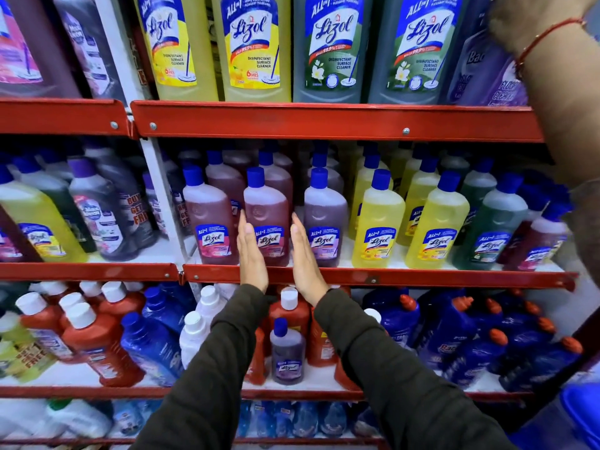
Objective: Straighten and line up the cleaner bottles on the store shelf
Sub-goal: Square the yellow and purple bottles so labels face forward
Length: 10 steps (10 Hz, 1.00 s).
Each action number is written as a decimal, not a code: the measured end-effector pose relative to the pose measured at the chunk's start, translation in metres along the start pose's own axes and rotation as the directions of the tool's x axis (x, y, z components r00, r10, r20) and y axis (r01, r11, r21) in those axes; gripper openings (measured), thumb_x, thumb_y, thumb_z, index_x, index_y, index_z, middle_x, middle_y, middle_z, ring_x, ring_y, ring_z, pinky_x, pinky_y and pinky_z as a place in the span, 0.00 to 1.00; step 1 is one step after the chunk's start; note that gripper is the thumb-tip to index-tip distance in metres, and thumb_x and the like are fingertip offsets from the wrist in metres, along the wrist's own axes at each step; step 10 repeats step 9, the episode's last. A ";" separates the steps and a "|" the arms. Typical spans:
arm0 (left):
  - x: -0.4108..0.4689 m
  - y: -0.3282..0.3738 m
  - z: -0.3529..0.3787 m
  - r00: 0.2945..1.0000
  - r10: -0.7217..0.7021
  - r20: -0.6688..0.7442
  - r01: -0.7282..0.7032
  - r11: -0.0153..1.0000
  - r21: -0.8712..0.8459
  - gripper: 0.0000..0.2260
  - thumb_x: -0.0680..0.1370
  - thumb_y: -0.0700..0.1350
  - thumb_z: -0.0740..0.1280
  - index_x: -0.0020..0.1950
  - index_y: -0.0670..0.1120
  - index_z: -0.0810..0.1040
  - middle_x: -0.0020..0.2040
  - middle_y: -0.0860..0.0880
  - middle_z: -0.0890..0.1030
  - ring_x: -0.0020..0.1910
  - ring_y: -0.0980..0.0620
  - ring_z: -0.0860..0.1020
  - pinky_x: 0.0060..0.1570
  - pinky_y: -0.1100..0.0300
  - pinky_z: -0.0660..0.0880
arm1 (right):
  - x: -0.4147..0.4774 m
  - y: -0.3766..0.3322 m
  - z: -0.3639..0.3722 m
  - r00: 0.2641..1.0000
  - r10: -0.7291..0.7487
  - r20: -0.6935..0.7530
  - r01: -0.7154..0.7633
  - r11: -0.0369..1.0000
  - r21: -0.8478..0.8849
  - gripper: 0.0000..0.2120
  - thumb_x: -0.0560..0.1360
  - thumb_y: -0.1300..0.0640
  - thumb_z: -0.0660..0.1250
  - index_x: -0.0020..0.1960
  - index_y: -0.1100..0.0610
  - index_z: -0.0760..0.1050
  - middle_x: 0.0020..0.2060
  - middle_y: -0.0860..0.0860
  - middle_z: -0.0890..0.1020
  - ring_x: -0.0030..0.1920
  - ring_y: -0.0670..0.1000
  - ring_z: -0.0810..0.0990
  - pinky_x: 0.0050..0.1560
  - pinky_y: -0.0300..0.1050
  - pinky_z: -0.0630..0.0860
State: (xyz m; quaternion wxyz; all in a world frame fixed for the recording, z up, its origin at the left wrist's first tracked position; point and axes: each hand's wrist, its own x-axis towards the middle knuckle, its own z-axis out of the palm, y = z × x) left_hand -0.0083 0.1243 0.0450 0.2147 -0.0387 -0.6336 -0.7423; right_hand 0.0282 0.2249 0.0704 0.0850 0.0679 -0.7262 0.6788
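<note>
On the middle red shelf (422, 279) stands a front row of blue-capped cleaner bottles. A pink-red bottle (268, 219) sits upright between my two flat hands. My left hand (251, 254) lies against its left side, fingers straight and together. My right hand (303, 258) is flat along its right side, in the gap before a purple bottle (324, 219). Another pink-red bottle (209, 219) stands just left of my left hand. Yellow bottles (378, 222) and a green one (493, 222) continue the row to the right, leaning slightly.
Large yellow and green bottles (256, 43) fill the shelf above. Red, blue and white bottles (97, 339) crowd the shelf below, with a small purple bottle (287, 352) at the front. Another person's arm (558, 76) with a red thread reaches in at the upper right.
</note>
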 end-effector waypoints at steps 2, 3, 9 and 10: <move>0.007 0.004 -0.008 0.994 -0.029 0.101 0.031 0.999 -0.017 0.31 0.74 0.78 0.56 0.75 0.68 0.66 0.77 0.50 0.71 0.75 0.50 0.71 0.76 0.40 0.65 | 0.000 0.009 0.003 1.000 0.016 0.006 -0.016 0.997 0.081 0.42 0.72 0.21 0.54 0.81 0.40 0.60 0.80 0.47 0.68 0.79 0.47 0.68 0.80 0.57 0.67; 0.009 0.004 -0.009 0.992 -0.039 0.121 0.035 0.999 0.039 0.35 0.75 0.77 0.55 0.78 0.64 0.63 0.77 0.50 0.71 0.75 0.50 0.70 0.76 0.40 0.65 | -0.003 0.009 0.002 1.000 0.014 0.003 -0.014 0.997 0.070 0.44 0.70 0.19 0.55 0.80 0.38 0.59 0.80 0.45 0.67 0.79 0.46 0.68 0.80 0.57 0.67; -0.025 0.010 -0.001 0.985 0.166 -0.054 -0.146 0.951 0.274 0.30 0.82 0.62 0.53 0.81 0.50 0.60 0.79 0.44 0.63 0.77 0.50 0.62 0.77 0.51 0.60 | -0.021 0.007 -0.019 0.994 -0.094 -0.051 0.088 0.990 -0.108 0.24 0.85 0.47 0.61 0.80 0.47 0.64 0.78 0.50 0.72 0.71 0.37 0.73 0.76 0.45 0.70; -0.025 0.010 -0.001 0.985 0.166 -0.054 -0.146 0.951 0.274 0.30 0.82 0.62 0.53 0.81 0.50 0.60 0.79 0.44 0.63 0.77 0.50 0.62 0.77 0.51 0.60 | -0.021 0.007 -0.019 0.994 -0.094 -0.051 0.088 0.990 -0.108 0.24 0.85 0.47 0.61 0.80 0.47 0.64 0.78 0.50 0.72 0.71 0.37 0.73 0.76 0.45 0.70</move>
